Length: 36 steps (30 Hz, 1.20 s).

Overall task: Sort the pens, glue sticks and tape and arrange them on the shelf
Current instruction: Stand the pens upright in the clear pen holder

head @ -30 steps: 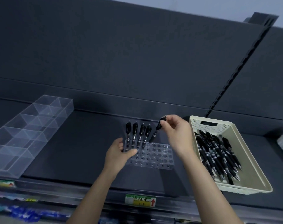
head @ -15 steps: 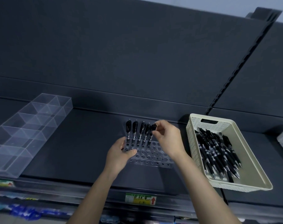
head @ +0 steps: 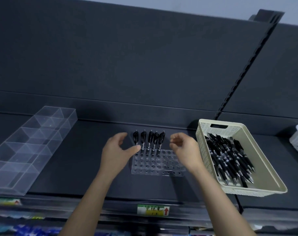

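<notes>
Both hands are hovering empty over the rack [head: 162, 166] on the shelf [head: 80, 167]. The left hand [head: 117, 150] is lying relaxed with fingers spread, its thumb reaching to the rack's left edge; whether it is touching cannot be told. The right hand [head: 184, 149] is hanging with fingers loosely curled, gripping nothing, just right of the standing pens [head: 149, 139]. Five of these are sitting upright in the rack's far row, side by side, clips up; every other hole is showing vacant. The loose pens [head: 230, 160] are lying in the basket [head: 247, 190], just beside the right wrist and to its right, well apart from the left hand. Their long axes are running from far-left to near-right, tips pointing toward the near end, barrels heaped and crossing. Judgement: the right hand is the nearer one for the next pick; it is needing a short sideways reach, then a turn of the pen to vertical for the hole next to the fifth pen. Pens are looking black, glossy, with a pale band at mid-barrel and metal tips; likely slippery in a heap.
</notes>
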Each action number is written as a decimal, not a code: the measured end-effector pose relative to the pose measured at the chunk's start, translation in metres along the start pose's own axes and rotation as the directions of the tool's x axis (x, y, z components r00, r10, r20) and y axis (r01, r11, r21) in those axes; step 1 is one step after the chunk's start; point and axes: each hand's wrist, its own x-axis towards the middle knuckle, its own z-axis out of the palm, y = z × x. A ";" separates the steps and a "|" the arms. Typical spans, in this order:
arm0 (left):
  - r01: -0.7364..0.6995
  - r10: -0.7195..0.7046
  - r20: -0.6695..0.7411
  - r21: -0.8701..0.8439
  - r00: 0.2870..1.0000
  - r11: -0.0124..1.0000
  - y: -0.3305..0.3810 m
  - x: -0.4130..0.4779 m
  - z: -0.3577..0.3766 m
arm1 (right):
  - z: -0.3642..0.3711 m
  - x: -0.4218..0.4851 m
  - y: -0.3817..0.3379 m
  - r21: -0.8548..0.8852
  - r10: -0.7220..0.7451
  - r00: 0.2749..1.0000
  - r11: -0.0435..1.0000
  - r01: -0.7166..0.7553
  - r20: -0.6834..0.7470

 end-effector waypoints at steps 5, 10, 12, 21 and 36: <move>-0.161 0.161 0.027 -0.024 0.987 0.987 0.042 -0.002 -0.008 | -0.009 -0.007 0.001 -0.024 0.020 0.997 0.999 -0.021 -0.070; -0.295 0.298 0.133 -0.044 0.945 0.954 0.079 -0.007 0.010 | -0.030 -0.015 0.008 -0.033 0.035 0.984 0.999 -0.041 -0.174; -0.324 0.335 0.176 -0.088 0.926 0.942 0.087 -0.013 0.024 | -0.043 -0.020 0.014 -0.042 0.045 0.979 0.998 -0.054 -0.201; -0.354 0.309 0.445 0.018 0.841 0.935 0.114 -0.030 0.136 | -0.137 -0.024 0.077 -0.231 0.109 0.963 0.958 -0.168 -0.247; -0.214 -0.008 0.360 0.571 0.933 0.793 0.123 -0.015 0.303 | -0.191 0.001 0.161 -0.441 -0.179 0.984 0.884 0.155 -0.011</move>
